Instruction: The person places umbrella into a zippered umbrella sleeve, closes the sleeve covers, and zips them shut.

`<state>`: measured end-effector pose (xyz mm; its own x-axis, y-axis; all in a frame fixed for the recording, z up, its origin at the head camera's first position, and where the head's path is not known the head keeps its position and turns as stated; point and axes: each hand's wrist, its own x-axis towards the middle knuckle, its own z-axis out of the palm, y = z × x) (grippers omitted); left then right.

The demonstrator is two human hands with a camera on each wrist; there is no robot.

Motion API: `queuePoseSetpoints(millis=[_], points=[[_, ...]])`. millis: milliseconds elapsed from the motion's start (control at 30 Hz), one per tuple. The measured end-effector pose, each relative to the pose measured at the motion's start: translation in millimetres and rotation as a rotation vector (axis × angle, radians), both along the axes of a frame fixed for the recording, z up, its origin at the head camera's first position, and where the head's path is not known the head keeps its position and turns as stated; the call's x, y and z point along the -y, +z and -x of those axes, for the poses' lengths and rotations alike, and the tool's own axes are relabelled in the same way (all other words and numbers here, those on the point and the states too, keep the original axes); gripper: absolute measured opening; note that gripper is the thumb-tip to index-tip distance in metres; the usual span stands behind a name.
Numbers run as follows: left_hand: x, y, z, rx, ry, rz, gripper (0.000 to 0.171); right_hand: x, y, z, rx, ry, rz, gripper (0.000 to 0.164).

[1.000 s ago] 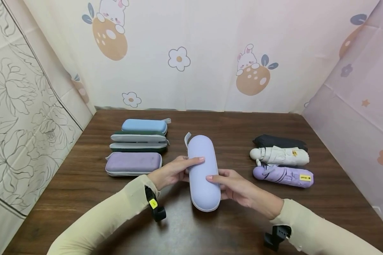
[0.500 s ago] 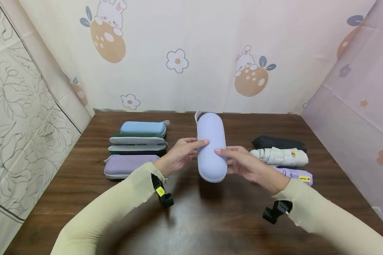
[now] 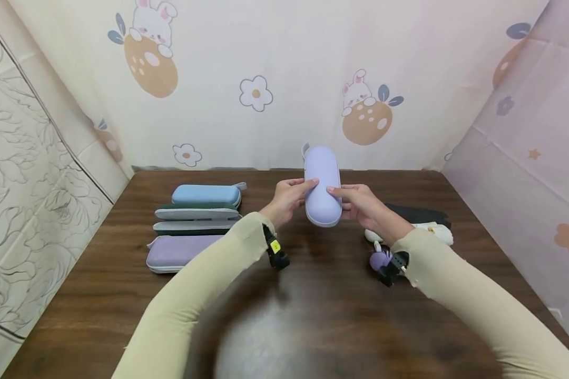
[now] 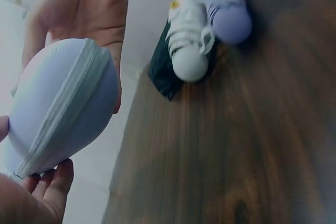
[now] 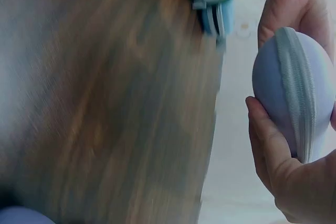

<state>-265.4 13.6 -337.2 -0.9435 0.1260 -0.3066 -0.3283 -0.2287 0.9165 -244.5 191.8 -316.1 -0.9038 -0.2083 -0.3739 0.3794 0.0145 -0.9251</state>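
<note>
A lavender zippered hard case (image 3: 322, 202) is held up over the far part of the table, its loop strap at the upper end. My left hand (image 3: 289, 199) grips its left side, thumb on the top face and fingers beneath. From the right side my right hand (image 3: 360, 204) grips it the same way. In the left wrist view the grey zipper band of the case (image 4: 65, 106) runs along its rounded end, which faces the camera. The right wrist view shows the zipper on the case (image 5: 296, 87) done up, with fingers curled under it.
On the left of the table (image 3: 313, 316) lie a blue case (image 3: 206, 194), an open dark green case with grey edges (image 3: 196, 213) and a purple case (image 3: 180, 251). Black (image 3: 419, 214), white (image 3: 443, 233) and purple (image 3: 379, 260) folded umbrellas lie right, partly behind my forearm.
Both hands have lifted the lavender case and carried it away from me, slightly right. My right forearm now covers much of the umbrellas. The head view has shifted slightly.
</note>
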Motion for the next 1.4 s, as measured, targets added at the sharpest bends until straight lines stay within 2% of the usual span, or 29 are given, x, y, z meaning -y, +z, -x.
queuePoseSetpoints(millis=[300,467,600,933,1167,1400], points=[[-25.8,-23.9,32.3,0.011,0.053,-0.003,0.044,-9.4,-15.0,40.9,0.063,-0.061,-0.129,0.059],[-33.8,-40.5,42.2,0.057,0.083,0.041,0.044,-9.1,-24.7,55.7,0.125,-0.102,-0.159,0.061],[-37.2,-50.0,47.1,0.069,0.114,0.038,0.046,-5.9,-30.3,64.9,0.143,-0.129,-0.178,0.059],[-44.8,-61.4,57.0,0.082,0.127,0.037,0.046,-6.4,-41.8,77.9,0.172,-0.212,-0.269,0.057],[-51.1,-65.0,63.8,0.082,0.136,0.074,0.041,-8.9,-45.1,79.4,0.193,-0.256,-0.252,0.061],[-54.8,-70.2,67.7,0.08,0.139,0.105,0.039,-9.8,-49.0,83.6,0.213,-0.263,-0.287,0.059]])
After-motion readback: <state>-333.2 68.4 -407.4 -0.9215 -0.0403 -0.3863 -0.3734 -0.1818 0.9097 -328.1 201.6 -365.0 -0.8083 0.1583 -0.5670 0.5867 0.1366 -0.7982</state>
